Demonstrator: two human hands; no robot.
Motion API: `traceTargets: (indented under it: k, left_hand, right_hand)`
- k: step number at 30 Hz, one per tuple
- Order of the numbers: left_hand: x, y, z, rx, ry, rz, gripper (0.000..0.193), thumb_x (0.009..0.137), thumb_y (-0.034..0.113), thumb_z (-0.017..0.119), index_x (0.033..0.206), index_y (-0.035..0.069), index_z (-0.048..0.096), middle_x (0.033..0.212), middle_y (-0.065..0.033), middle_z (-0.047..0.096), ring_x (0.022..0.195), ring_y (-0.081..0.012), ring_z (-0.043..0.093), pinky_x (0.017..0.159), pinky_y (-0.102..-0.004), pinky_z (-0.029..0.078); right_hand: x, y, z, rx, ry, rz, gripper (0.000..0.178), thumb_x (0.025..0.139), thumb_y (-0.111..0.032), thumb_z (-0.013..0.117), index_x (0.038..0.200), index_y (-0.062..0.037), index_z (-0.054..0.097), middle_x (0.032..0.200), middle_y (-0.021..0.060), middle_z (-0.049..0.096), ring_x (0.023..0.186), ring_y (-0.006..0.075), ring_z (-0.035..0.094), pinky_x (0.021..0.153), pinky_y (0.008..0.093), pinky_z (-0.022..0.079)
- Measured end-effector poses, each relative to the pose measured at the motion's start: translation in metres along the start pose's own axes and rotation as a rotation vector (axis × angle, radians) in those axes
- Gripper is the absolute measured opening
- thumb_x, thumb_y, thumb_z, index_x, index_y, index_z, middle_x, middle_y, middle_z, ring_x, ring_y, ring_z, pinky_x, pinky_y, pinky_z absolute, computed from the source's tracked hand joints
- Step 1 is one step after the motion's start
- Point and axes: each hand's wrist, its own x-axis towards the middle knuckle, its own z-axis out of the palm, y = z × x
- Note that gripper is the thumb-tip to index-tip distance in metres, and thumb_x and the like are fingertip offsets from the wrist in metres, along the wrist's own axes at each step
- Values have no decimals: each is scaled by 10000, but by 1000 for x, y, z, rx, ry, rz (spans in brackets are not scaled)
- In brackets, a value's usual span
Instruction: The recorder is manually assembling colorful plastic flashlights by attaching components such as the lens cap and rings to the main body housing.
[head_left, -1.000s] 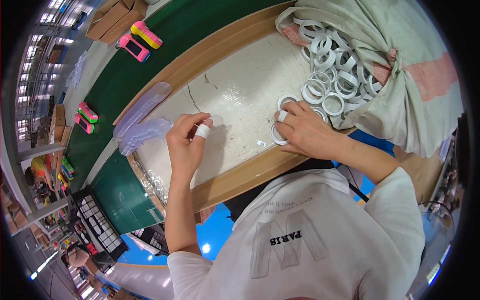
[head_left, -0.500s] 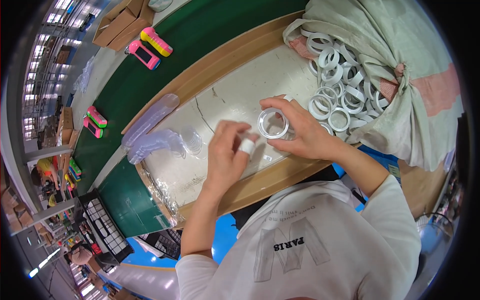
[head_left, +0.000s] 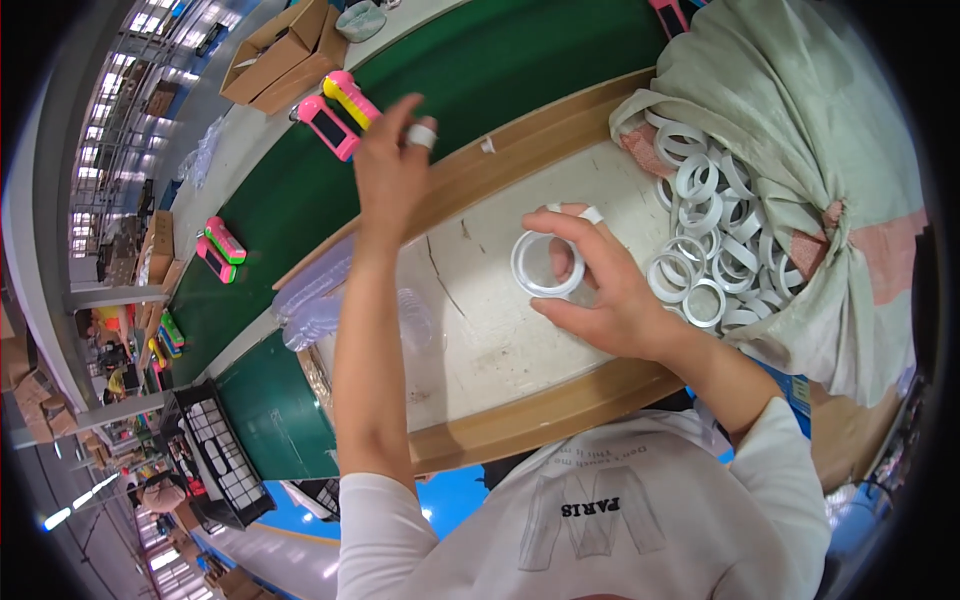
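Note:
My right hand (head_left: 622, 298) holds a white plastic ring (head_left: 519, 266) over the pale tray, thumb below and fingers above. The ring's opening faces up, and whether a clear disc sits in it I cannot tell. My left hand (head_left: 392, 170) reaches out over the far edge, fingers apart and somewhat blurred, with white tape round one finger. Nothing shows in it. Close by lie a pink device with a dark screen (head_left: 329, 128) and a pink-and-yellow one (head_left: 350, 98). Stacked clear discs (head_left: 318, 320) are partly hidden behind my left forearm.
Many loose white rings (head_left: 704, 302) spill from a woven sack (head_left: 800, 110) on the right. Cardboard strips (head_left: 545, 418) edge the tray (head_left: 470, 350). A small white piece (head_left: 487, 145) shows at the far strip. Beyond runs a green belt (head_left: 480, 65) with more devices; a carton (head_left: 285, 60) stands behind.
My left hand has moved from beside the ring up and away to the far strip and belt. My right hand keeps hold of the ring. The view has shifted slightly.

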Motion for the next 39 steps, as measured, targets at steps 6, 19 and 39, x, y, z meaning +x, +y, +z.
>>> traceTargets:
  k: [6,19,39]
  left_hand:
    - [49,-96,22,838,-259,-243,424,849,407,630,1259,329,559,1139,-170,563,1020,-369,553,853,-440,492]
    - [-69,37,-114,-772,-173,-398,293,865,240,591,1060,32,523,994,-107,574,864,-224,605,682,-352,516]
    - [-202,117,-180,-977,-199,-386,260,815,205,696,928,10,566,1076,-284,568,793,-309,659,579,-351,576]
  right_hand:
    - [11,21,-5,-92,24,-54,685,699,29,690,1322,-115,443,888,86,446,888,240,488,987,388,378]
    - [7,19,-10,90,-13,-43,661,706,45,661,1317,-74,436,1018,87,445,896,192,485,926,327,392]
    - [-8,7,-2,273,-127,35,659,744,82,614,1350,-72,404,1305,46,414,1026,139,440,913,266,383]
